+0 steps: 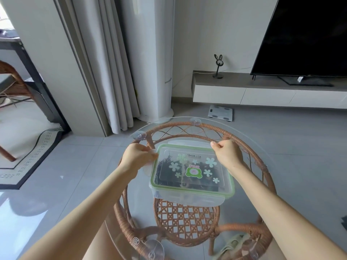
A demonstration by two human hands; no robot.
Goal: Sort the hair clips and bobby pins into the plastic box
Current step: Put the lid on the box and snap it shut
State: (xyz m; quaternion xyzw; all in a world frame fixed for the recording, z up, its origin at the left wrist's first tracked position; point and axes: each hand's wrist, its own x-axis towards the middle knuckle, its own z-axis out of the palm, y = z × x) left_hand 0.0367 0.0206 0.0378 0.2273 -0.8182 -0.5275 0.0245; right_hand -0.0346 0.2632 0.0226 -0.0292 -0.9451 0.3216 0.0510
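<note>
A clear plastic box (189, 194) with a green-rimmed lid (191, 166) stands on the round glass table top (249, 139). The lid is on and carries flower stickers and a green frog sticker. Dark hair clips and bobby pins (163, 166) show through the lid, mostly on the left side. My left hand (138, 156) grips the lid's clear latch flap at the far left corner. At the far right corner my right hand (228, 153) has its fingers curled round the flap there.
The glass top rests on a wicker table frame (187, 222) with suction cups (139, 135) at the rim. Behind stand curtains (112, 72), a white tower fan (155, 72), a TV (304, 34) on a low cabinet and a floor scale (220, 112).
</note>
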